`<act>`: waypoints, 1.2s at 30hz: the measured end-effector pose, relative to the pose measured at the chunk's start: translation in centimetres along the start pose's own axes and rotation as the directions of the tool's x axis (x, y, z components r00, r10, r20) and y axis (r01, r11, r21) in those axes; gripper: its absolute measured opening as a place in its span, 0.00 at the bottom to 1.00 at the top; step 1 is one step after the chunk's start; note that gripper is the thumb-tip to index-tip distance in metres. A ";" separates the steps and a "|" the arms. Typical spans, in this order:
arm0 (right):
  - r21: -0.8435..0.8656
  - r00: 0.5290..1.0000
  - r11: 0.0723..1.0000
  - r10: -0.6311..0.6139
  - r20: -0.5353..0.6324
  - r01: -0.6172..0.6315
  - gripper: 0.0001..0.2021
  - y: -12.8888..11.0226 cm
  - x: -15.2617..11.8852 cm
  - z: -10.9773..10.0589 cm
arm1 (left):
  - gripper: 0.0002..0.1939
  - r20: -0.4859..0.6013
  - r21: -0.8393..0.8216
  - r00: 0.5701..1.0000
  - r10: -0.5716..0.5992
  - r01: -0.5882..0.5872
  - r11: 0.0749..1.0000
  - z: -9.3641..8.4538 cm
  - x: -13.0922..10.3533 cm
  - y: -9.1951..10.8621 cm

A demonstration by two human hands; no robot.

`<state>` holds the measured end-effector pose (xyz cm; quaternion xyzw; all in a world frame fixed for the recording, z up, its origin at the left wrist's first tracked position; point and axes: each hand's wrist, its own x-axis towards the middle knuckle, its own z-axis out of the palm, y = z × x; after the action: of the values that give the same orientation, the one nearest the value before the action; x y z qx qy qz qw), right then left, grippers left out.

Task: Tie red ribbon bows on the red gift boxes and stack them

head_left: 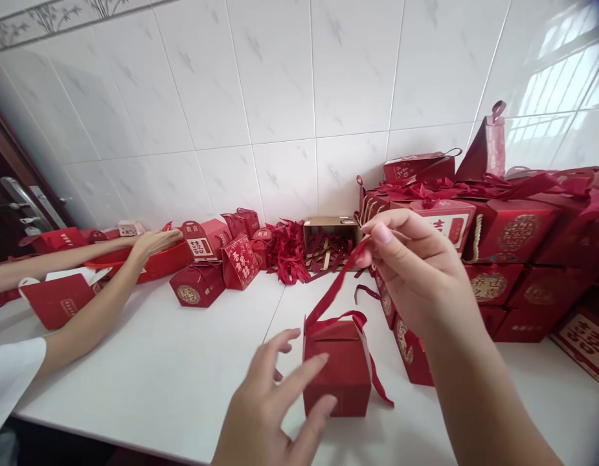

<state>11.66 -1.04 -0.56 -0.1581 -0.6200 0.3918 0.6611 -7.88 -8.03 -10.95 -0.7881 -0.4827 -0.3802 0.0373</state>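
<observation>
A small red gift box (pixel 337 369) stands on the white table (pixel 182 369) near its front edge. A red ribbon (pixel 334 290) runs up from the box top to my right hand (pixel 416 272), which pinches its upper end above and right of the box. Another ribbon tail hangs down the box's right side. My left hand (pixel 274 401) hovers just left of the box, fingers spread, holding nothing.
Stacked red gift boxes (pixel 513 239) fill the right side against the tiled wall. A cardboard box (pixel 331 226) with ribbons and a pile of loose red ribbons (pixel 288 252) lie at the back. Another person's arms (pixel 100 285) reach from the left toward red boxes (pixel 197 285).
</observation>
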 end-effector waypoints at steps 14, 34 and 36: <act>-0.488 0.897 0.754 0.386 -0.214 -0.440 0.21 3.7 -8.0 -2.8 | 0.17 0.009 -0.723 0.770 -0.638 0.446 0.528 -2.7 5.3 -4.9; 0.215 0.758 0.745 0.651 -0.029 -0.632 0.16 5.1 -10.7 -1.6 | 0.09 -0.044 -0.911 0.633 -0.773 0.292 0.292 -7.7 1.0 -6.7; 0.278 0.768 0.763 0.630 -0.117 -0.584 0.15 4.6 -10.1 -1.9 | 0.11 0.005 -0.892 0.626 -0.780 0.356 0.280 -6.8 0.9 -6.9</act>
<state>12.77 -4.75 -11.11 -0.3144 -0.4154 0.6345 0.5710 -16.92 -6.64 -7.68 -0.3591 -0.4739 -0.7106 -0.3762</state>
